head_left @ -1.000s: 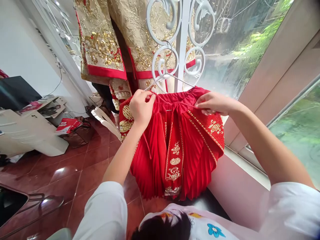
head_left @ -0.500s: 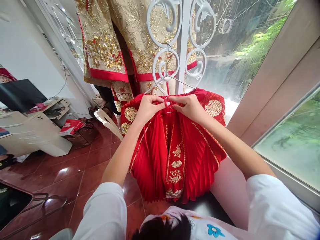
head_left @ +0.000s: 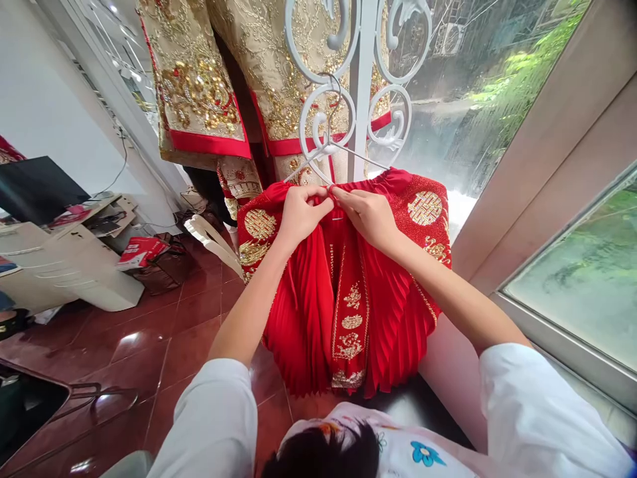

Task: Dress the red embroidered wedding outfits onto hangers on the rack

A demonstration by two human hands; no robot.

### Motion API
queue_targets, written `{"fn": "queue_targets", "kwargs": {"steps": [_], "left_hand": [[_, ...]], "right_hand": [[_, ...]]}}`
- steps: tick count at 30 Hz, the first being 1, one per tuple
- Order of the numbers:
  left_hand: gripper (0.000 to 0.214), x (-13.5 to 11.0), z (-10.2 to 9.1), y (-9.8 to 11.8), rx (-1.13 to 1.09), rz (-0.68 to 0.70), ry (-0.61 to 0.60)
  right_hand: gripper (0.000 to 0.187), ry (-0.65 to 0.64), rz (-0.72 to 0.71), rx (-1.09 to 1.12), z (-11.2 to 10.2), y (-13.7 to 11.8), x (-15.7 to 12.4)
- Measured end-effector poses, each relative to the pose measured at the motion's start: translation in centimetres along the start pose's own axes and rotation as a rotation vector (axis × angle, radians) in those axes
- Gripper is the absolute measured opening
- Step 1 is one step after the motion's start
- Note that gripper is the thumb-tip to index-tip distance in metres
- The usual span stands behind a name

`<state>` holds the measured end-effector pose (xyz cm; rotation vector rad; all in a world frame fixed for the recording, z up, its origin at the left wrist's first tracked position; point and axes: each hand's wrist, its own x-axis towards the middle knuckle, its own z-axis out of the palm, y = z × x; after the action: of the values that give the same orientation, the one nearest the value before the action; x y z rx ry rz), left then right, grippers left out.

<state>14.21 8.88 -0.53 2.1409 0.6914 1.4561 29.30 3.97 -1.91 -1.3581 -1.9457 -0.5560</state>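
Note:
A red pleated skirt (head_left: 393,318) with gold embroidery hangs from a thin wire hanger (head_left: 311,159). At the centre of its gathered waistband, my left hand (head_left: 302,216) and my right hand (head_left: 371,214) meet with fingertips almost touching. Both are closed in a pinch on a thin red cord (head_left: 330,190) at the waist. Most of the cord is hidden by the fingers. Below them, a small pale bar shows on the red cloth, and an embroidered front panel (head_left: 350,318) runs down between the pleats.
The hanger hooks onto a white scrollwork stand (head_left: 365,79). Behind it hang gold sequined garments (head_left: 199,99) with red hems. A window is at right. On the left stand a desk (head_left: 74,265) with a monitor (head_left: 40,189), and a brown bag (head_left: 166,269).
My hands have drawn closer together at the waistband, and less of the red cord shows. The right hand's fingers have folded in more. The camera view has shifted slightly.

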Motion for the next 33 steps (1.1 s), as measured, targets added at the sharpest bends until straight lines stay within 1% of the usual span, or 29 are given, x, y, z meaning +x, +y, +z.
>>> {"fn": "queue_targets", "kwargs": {"steps": [2,4,7,9,11,13,15,17,19,22,26,30,33], "left_hand": [[0.008,-0.1,-0.2,0.1,0.055,-0.009,-0.04],[0.009,-0.1,-0.7,0.1,0.12,0.005,-0.111],[0.007,-0.1,-1.2,-0.3,0.178,0.076,-0.211],[0.004,-0.2,-1.3,-0.5,0.175,0.124,-0.237],[0.006,-0.5,-1.4,-0.6,0.187,0.162,-0.228],[0.006,-0.9,-1.5,-0.5,0.26,0.197,-0.181],[0.004,-1.7,-2.0,-0.1,0.413,0.211,-0.099],[0.005,-2.7,-2.5,0.4,0.592,0.197,-0.02],[0.007,-3.7,-3.0,0.8,0.726,0.182,0.004],[0.007,-4.6,-3.0,1.2,0.761,0.179,-0.017],[0.008,-4.7,-2.6,1.2,0.746,0.175,-0.01],[0.011,-4.5,-2.7,1.0,0.836,0.219,-0.01],[0.01,-4.4,-2.9,1.1,0.834,0.209,-0.017]], "right_hand": [[0.036,-0.024,0.006,-0.023,-0.2,-0.1,-0.1],[0.036,-0.053,-0.003,-0.043,-0.3,-0.1,-0.1],[0.034,-0.059,-0.021,-0.043,-0.3,-0.1,0.1],[0.033,-0.056,-0.022,-0.024,-0.1,-0.3,0.3],[0.029,-0.077,-0.006,-0.039,-0.1,-0.6,0.5],[0.025,-0.108,0.048,-0.123,-0.4,-0.9,0.3],[0.024,-0.107,0.136,-0.238,-1.1,-1.2,-0.2],[0.022,-0.1,0.214,-0.327,-2.0,-1.3,-1.1],[0.021,-0.108,0.246,-0.363,-2.7,-1.3,-2.1],[0.02,-0.11,0.244,-0.364,-3.0,-1.3,-2.8],[0.021,-0.108,0.252,-0.402,-3.0,-1.5,-2.6],[0.022,-0.164,0.159,-0.492,-3.9,-1.6,-1.9],[0.027,-0.146,0.062,-0.537,-4.5,-1.2,-1.4]]}}
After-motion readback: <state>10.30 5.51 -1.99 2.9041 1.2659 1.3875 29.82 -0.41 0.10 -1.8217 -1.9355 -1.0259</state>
